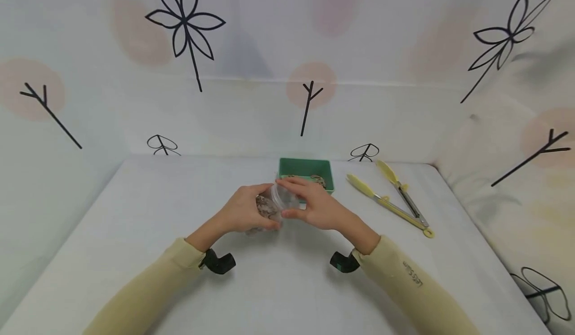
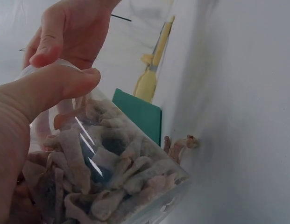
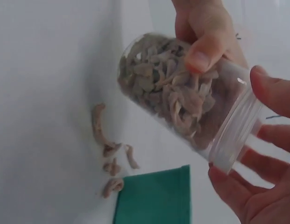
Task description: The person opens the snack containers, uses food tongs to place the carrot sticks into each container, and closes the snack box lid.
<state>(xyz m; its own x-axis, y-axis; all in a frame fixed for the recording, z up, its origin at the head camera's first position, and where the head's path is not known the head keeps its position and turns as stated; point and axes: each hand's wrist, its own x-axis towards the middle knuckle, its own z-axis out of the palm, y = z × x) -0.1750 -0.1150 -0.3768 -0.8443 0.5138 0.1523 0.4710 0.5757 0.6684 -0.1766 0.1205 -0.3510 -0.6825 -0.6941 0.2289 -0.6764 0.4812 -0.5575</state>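
My left hand grips a clear plastic jar round its body. Pale brown dried strips and curls fill much of the jar, which lies tilted above the table. At its mouth, the thumb and fingers of my right hand hold the clear ridged lid. Just behind the hands stands a green box with some of the same dried pieces in it. A few loose dried pieces lie on the table near the box.
Yellow-tipped tongs lie spread on the white table, right of the green box. A patterned cloth wall rises behind the table. Dark curved wrist mounts stick out from both sleeves.
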